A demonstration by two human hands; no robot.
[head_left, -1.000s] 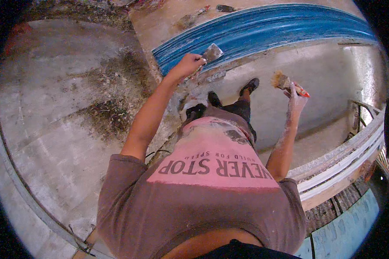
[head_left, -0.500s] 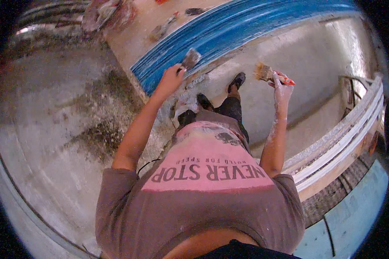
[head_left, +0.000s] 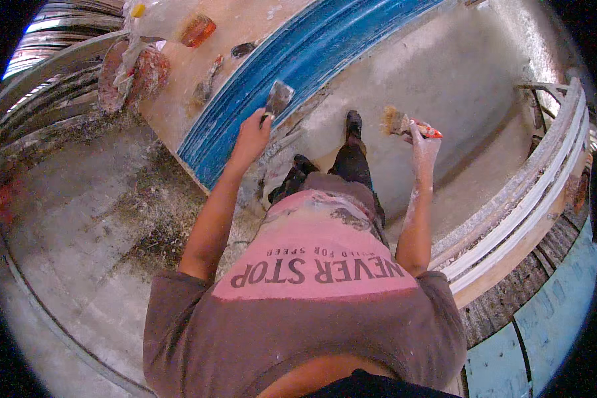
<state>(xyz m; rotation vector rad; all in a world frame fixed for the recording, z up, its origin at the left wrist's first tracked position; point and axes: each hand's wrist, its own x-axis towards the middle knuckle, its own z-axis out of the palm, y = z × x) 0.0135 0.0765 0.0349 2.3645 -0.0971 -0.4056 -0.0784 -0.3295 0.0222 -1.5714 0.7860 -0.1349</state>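
Your right hand [head_left: 423, 147], right of centre, clenches a paintbrush [head_left: 399, 123]; keep it clear. Your left hand [head_left: 251, 136] grasps a putty knife [head_left: 276, 99] touching the blue moulding [head_left: 298, 73] above centre; I'd hold the blade flat.

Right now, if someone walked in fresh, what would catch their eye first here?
Most likely the long blue moulded strip curving across the top of the view, bright against the pale dusty floor. Next, the left hand holding a flat metal scraper against the strip's lower edge, and the right hand, white with dust, holding up a worn paintbrush. A stack of white mouldings curves along the right side.
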